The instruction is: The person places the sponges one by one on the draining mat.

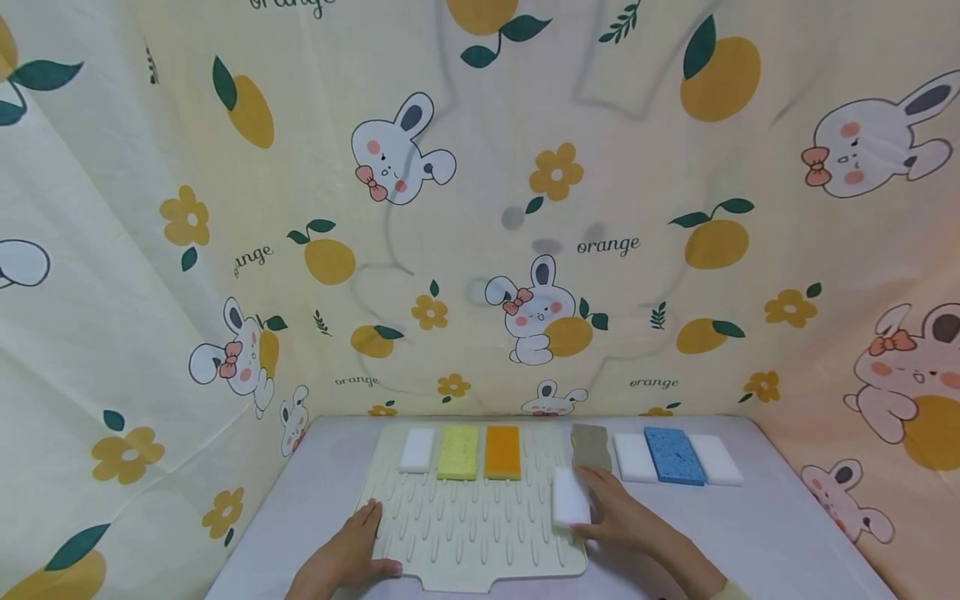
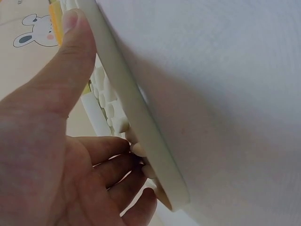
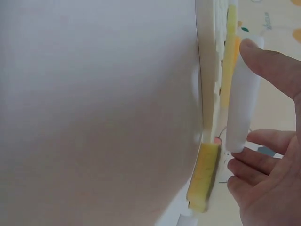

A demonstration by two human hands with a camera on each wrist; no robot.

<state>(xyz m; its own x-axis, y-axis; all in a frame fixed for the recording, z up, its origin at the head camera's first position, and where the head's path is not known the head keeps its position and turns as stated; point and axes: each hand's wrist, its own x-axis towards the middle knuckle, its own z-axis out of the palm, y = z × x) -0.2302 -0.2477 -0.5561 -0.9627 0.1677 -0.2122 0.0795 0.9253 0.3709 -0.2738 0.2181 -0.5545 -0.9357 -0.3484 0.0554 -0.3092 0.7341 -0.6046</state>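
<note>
A cream drainer mat (image 1: 465, 533) with raised oval ridges lies on the table. My left hand (image 1: 348, 542) rests on its left front corner, thumb and fingers spread. In the left wrist view the thumb (image 2: 70, 56) lies along the mat's edge and the fingertips touch the ridges. My right hand (image 1: 618, 508) pinches a white sponge (image 1: 570, 497) between thumb and fingers over the mat's right edge. The right wrist view shows this sponge (image 3: 243, 94) on edge. Along the mat's back sit a white sponge (image 1: 417, 450), a yellow sponge (image 1: 457, 452) and an orange sponge (image 1: 502, 452).
Right of the mat, a grey-faced sponge (image 1: 591, 446) with a yellow body lies near the right hand. Beyond it, a blue sponge (image 1: 675, 456) lies between two white sponges, one on the left (image 1: 633, 458) and one on the right (image 1: 716, 460). A printed curtain (image 1: 480, 225) hangs behind the table.
</note>
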